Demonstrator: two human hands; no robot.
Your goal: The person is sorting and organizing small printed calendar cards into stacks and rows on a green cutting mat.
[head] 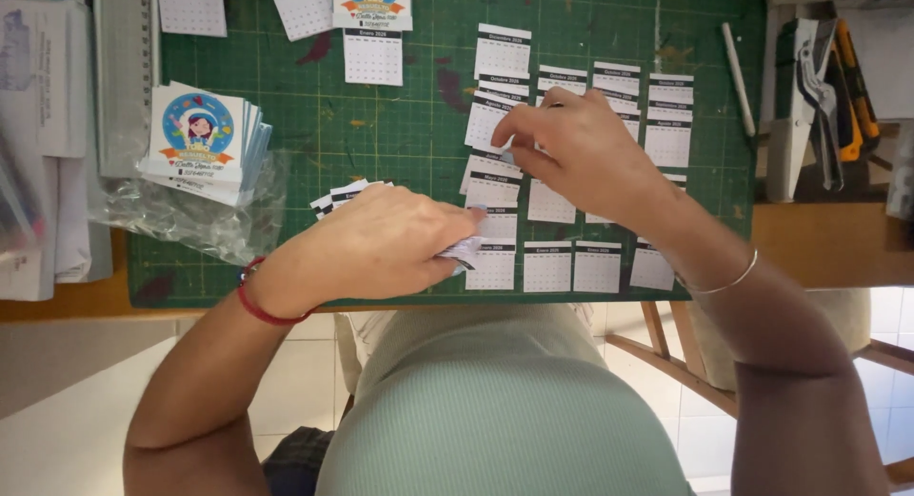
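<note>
the left hand (381, 244) curls shut around a small stack of calendar slips (464, 252), keeping them together, while the right hand (571, 148) pinches one slip (506, 157) over the rows sorted on the green cutting mat (400, 134).

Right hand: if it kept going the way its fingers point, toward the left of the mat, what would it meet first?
Probably the small calendar sheet just beyond the right hand fingertips, lying on the green cutting mat; height above it is unclear.
</note>
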